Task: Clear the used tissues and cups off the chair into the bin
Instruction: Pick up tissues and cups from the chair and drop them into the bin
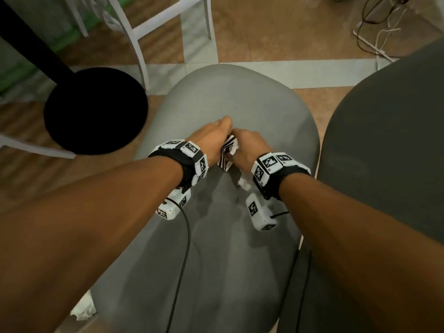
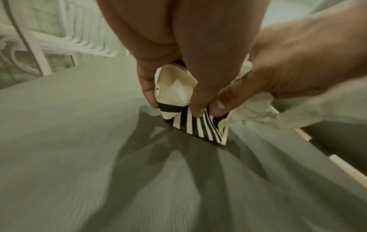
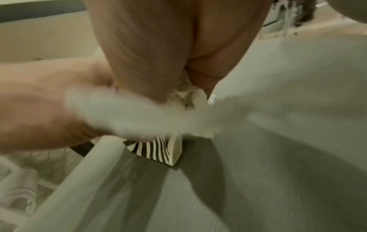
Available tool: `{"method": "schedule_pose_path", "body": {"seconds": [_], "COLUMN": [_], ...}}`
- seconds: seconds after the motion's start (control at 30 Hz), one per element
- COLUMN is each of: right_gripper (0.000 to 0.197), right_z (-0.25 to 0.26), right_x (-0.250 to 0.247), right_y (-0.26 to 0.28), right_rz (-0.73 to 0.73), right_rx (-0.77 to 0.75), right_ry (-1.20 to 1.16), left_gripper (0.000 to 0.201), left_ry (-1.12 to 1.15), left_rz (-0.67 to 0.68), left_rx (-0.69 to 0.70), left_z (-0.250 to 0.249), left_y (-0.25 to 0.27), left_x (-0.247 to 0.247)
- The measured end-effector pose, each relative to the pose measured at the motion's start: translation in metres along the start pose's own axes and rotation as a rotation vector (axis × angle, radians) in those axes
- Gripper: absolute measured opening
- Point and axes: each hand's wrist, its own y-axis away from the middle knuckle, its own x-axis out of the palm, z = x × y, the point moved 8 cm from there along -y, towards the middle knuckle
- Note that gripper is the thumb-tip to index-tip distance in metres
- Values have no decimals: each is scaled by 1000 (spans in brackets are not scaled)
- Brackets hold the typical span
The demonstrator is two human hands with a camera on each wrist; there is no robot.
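Head view: two forearms reaching toward 12 o'clock over a grey chair seat (image 1: 240, 97), wrists banded with marker blocks. Left hand (image 1: 213, 138) curled shut around a crushed black-and-white striped paper cup (image 1: 227, 155), thumb and fingertips (image 2: 196, 109) pinching its folded wall, cup held just over the seat. Right hand (image 1: 249, 150) pressed against the left, fingers curled around a crumpled white tissue (image 2: 256, 109), thumb tip touching the cup's striped side. Tissue trailing down toward 6 o'clock below the right palm. Right wrist view too blurred for finer detail. One cup, one tissue in hand. Second white crumpled tissue (image 1: 84, 308) at 7 o'clock, beside the seat edge. Black round table base (image 1: 96, 111) at 10 o'clock, white chair legs (image 1: 141, 44) beyond, dark grey seat (image 1: 396, 131) at 3 o'clock, cables (image 1: 379, 20) on the floor at 1 o'clock.
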Motion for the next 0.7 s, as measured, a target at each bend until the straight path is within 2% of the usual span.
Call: {"method": "schedule_pose_path", "body": {"seconds": [0.1, 0.23, 0.3, 0.37, 0.43, 0.53, 0.63, 0.7], "right_gripper": [28, 21, 17, 22, 37, 39, 34, 39], "right_z": [14, 54, 79, 107, 143, 206, 283, 317], "right_x": [15, 41, 55, 70, 92, 138, 208, 256], "right_y": [22, 58, 74, 85, 98, 119, 142, 153], "right_rz": [26, 67, 68, 49, 10, 8, 116, 215], "right_rx": [4, -53, -51, -48, -32, -67, -176, -206], "right_ry": [-69, -57, -67, -96, -228, -401, -339, -245], "left_gripper": [48, 20, 19, 24, 22, 13, 10, 14], "left_ry": [125, 252, 310, 397, 506, 609, 639, 596], "left_rz": [-23, -102, -172, -260, -344, -470, -541, -520], "left_rx": [-78, -187, -266, -337, -417, -580, -738, -812], "left_z": [11, 34, 50, 67, 94, 147, 209, 243], "left_y": [37, 103, 141, 179, 228, 309, 399, 447], "left_x": [3, -6, -15, -28, -41, -50, -42, -24]}}
